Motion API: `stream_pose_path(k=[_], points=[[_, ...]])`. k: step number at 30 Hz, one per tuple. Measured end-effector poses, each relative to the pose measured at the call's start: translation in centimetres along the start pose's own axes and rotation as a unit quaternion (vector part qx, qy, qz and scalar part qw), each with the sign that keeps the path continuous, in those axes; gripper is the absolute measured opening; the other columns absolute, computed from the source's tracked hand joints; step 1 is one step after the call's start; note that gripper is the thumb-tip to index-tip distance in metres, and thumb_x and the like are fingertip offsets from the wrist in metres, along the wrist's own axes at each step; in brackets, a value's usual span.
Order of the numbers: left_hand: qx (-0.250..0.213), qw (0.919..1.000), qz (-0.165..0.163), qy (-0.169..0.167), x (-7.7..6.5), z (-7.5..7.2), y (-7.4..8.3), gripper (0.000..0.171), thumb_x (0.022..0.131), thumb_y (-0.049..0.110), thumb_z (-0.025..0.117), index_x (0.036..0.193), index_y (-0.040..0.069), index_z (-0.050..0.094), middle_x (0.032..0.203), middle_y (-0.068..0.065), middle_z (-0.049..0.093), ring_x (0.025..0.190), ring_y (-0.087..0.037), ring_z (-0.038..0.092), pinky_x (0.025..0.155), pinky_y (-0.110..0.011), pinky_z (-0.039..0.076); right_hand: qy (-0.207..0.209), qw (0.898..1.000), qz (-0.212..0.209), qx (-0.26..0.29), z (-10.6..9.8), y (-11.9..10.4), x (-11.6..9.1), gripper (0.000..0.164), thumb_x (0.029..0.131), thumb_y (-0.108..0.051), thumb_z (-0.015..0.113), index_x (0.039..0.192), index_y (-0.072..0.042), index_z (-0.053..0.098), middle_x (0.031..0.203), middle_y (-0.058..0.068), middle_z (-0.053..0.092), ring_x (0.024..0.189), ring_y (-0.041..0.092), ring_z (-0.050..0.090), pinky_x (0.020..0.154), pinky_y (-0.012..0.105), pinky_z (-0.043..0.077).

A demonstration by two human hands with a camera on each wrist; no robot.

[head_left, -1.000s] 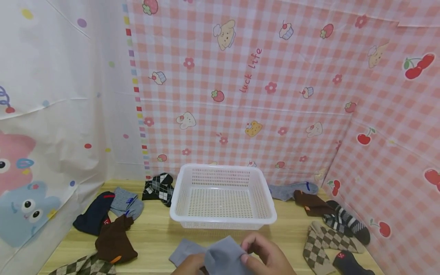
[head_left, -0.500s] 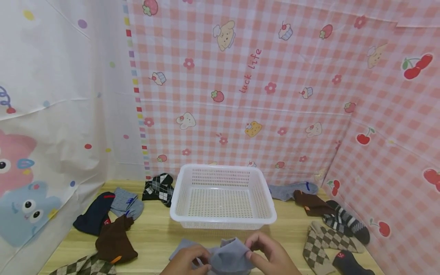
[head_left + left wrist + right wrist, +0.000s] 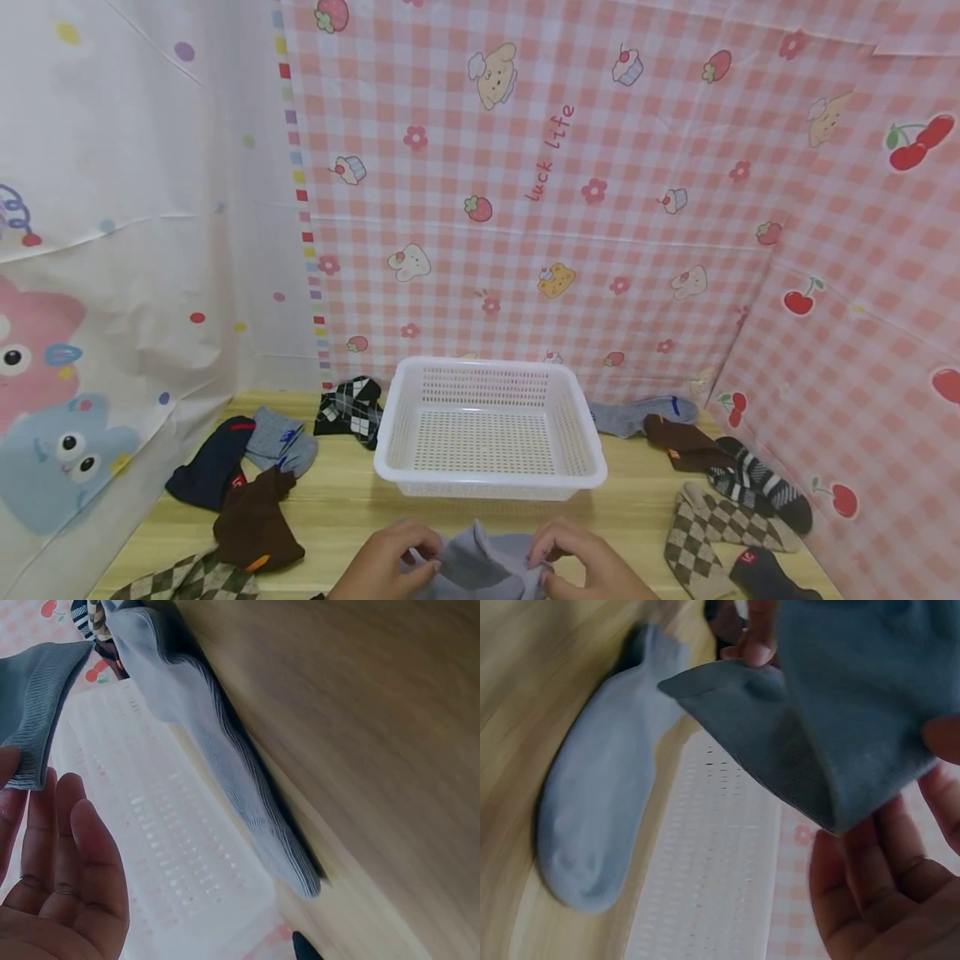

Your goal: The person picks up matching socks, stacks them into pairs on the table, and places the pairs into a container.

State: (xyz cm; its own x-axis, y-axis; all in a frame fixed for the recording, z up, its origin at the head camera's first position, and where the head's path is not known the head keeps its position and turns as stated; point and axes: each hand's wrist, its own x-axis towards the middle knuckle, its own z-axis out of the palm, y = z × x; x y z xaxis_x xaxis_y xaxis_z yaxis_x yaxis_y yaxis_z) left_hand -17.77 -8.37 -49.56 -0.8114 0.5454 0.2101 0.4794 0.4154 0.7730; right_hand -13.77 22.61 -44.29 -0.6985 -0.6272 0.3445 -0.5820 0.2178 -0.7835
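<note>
A grey sock [image 3: 472, 562] is held up at the near edge of the table, its cuff spread between both hands. My left hand [image 3: 390, 562] pinches the left side of the cuff, with thumb and fingers on the ribbed edge [image 3: 37, 727] in the left wrist view. On the other side, my right hand [image 3: 592, 567] pinches the fabric; the right wrist view shows its thumb and fingers at the sock's edge [image 3: 870, 712]. A second grey sock [image 3: 600, 795] lies flat on the table beneath, mostly hidden in the head view.
Beyond the hands stands a white perforated basket [image 3: 491, 482]. Dark, brown [image 3: 258, 521], grey and checked socks lie at the left. More socks line the right, including a beige checked one [image 3: 697, 542]. Patterned cloth [image 3: 555, 233] hangs behind and at both sides.
The left hand has risen into view and pinches the cuff. The held sock has gone from a bunched, rounded shape to a spread one with its opening showing. The right hand keeps its hold.
</note>
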Motion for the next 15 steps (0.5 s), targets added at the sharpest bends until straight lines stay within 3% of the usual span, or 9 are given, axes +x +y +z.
stream_pose_path(k=[4, 9, 15], points=[[0.006, 1.0000, -0.004, 0.005, -0.1, -0.3, 0.0, 0.008, 0.088, 0.027, 0.070, 0.095, 0.023, 0.067, 0.096, 0.007, 0.064, 0.087, 0.006, 0.058, 0.068, -0.020, 0.052, -0.038, 0.998, -0.027, -0.036, 0.1, 0.7, -0.1, 0.019, 0.090, 0.001, 0.058, 0.104, -0.013, 0.058, 0.108, 0.009, 0.058, 0.103, 0.001, 0.050, 0.082, 0.024, 0.048], [0.017, 0.9996, 0.017, 0.012, -0.3, -0.6, -0.1, 0.006, 0.088, 0.022, 0.070, 0.092, 0.022, 0.067, 0.095, 0.006, 0.064, 0.086, 0.005, 0.057, 0.067, -0.020, 0.051, -0.062, 0.996, -0.050, -0.042, 0.4, 1.6, -0.1, 0.011, 0.092, -0.007, 0.061, 0.102, -0.010, 0.059, 0.106, 0.012, 0.058, 0.100, 0.004, 0.051, 0.081, 0.023, 0.047], [0.017, 0.9997, 0.017, -0.008, -0.5, -0.7, -0.6, 0.004, 0.087, 0.020, 0.070, 0.091, 0.020, 0.068, 0.094, 0.007, 0.062, 0.085, 0.004, 0.056, 0.068, -0.020, 0.051, -0.112, 0.992, -0.015, -0.052, 1.2, 2.8, 0.0, 0.011, 0.095, -0.018, 0.059, 0.096, -0.008, 0.061, 0.103, 0.010, 0.057, 0.102, 0.000, 0.051, 0.083, 0.022, 0.048]])
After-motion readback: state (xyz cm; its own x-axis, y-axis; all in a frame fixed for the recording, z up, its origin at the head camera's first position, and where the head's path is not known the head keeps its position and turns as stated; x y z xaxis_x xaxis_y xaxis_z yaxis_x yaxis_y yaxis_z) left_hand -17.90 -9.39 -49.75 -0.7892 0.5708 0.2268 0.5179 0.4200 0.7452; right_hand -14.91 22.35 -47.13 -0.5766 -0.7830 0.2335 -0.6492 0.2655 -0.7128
